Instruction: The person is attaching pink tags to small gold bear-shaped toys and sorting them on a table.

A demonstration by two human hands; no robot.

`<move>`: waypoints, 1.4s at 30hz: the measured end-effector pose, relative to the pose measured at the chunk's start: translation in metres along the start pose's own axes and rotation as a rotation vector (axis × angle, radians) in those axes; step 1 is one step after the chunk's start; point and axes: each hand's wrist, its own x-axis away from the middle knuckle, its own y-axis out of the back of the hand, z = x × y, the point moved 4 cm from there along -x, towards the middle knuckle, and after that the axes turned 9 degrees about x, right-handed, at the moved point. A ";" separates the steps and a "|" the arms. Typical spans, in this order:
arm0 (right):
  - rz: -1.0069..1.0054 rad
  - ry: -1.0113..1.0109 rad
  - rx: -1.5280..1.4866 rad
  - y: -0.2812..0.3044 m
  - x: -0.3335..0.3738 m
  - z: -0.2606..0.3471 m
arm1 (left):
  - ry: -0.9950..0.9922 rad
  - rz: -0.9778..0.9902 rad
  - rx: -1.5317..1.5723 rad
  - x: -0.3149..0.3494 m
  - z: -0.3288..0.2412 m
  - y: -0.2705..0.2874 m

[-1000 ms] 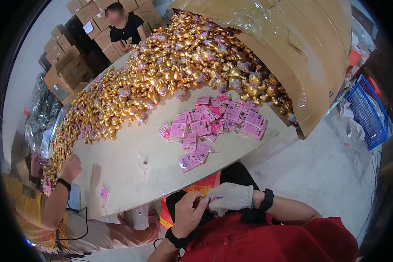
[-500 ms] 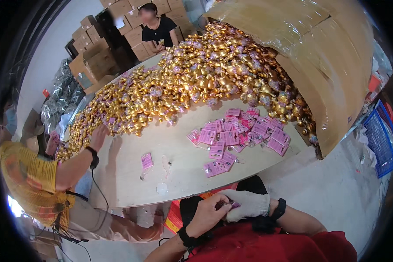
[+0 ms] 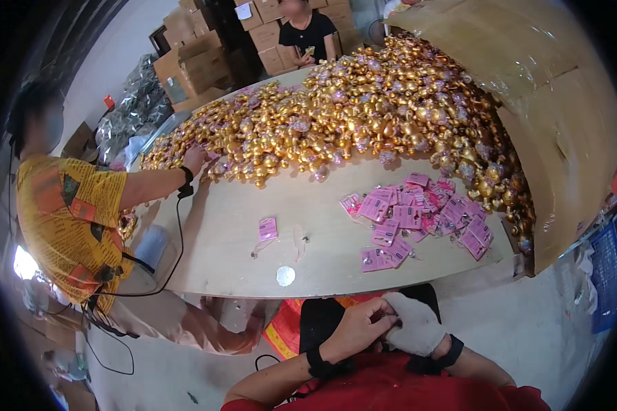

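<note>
Close in front of my red shirt, my two hands meet over my lap, just off the table's near edge. My bare left hand point(image 3: 358, 330) is closed, thumb and fingertips pinched together against the glove. My right hand point(image 3: 415, 327), in a white knit glove, is curled against those fingertips. A small dark bit shows between them; what it is cannot be made out. Nearest on the table lies a pile of pink printed cards point(image 3: 408, 216), some with small metal charms. Further left are a single pink card point(image 3: 267, 228) and a thin looped string point(image 3: 299, 244) with a metal charm.
A large heap of shiny gold ornaments point(image 3: 301, 130) covers the table's far side, against a cardboard sheet point(image 3: 562, 130) at right. A person in yellow point(image 3: 75, 212) reaches into it from the left; another in black point(image 3: 308, 40) sits beyond. A blue crate point(image 3: 607, 274) stands right.
The whole view has shifted, so the table's things appear further right. A purplish piece visible between my fingers earlier is now hidden. The person in yellow has straightened, one hand still at the heap.
</note>
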 end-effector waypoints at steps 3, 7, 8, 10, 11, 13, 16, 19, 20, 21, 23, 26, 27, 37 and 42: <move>-0.097 0.050 0.075 -0.001 -0.001 -0.002 | -0.091 -0.046 -0.013 0.004 0.002 0.004; -0.238 0.222 0.305 0.002 -0.004 0.005 | -0.419 -0.152 -0.322 0.007 -0.011 0.011; -0.244 0.244 0.345 0.001 -0.006 0.006 | -0.477 -0.180 -0.370 0.007 -0.010 0.013; -0.255 0.282 0.421 -0.003 -0.008 0.005 | -0.586 -0.235 -0.468 0.007 -0.006 0.018; -0.206 0.272 0.324 -0.004 -0.010 0.004 | -0.510 -0.223 -0.343 0.007 -0.002 0.021; -0.120 0.241 0.139 -0.002 -0.015 0.000 | -0.365 -0.183 -0.094 0.007 -0.004 0.029; -0.031 0.062 -0.054 0.005 -0.011 -0.013 | -0.410 -0.303 -0.292 0.005 -0.015 0.090; 0.020 -0.157 -0.181 0.008 -0.006 -0.027 | -0.435 -0.564 -0.349 -0.006 -0.004 0.186; 0.029 -0.215 -0.221 0.009 -0.004 -0.028 | -0.433 -0.568 -0.700 -0.013 -0.010 0.212; 0.048 -0.232 -0.260 0.007 -0.004 -0.029 | -0.419 -0.561 -1.049 -0.024 -0.015 0.230; 0.082 -0.256 -0.343 0.000 -0.001 -0.028 | -0.172 -0.576 -0.991 -0.040 -0.014 0.248; 0.081 -0.300 -0.440 0.003 -0.001 -0.028 | -0.134 -0.546 -1.002 -0.068 0.008 0.246; 0.074 -0.322 -0.473 0.005 -0.001 -0.029 | -0.169 -0.519 -1.166 -0.077 0.019 0.225; -0.105 -0.380 -0.672 0.036 -0.004 -0.049 | -0.505 -0.394 -0.785 -0.136 -0.035 0.118; -0.150 -0.355 -0.787 0.041 -0.002 -0.079 | -0.230 -0.802 -0.578 -0.183 -0.054 0.241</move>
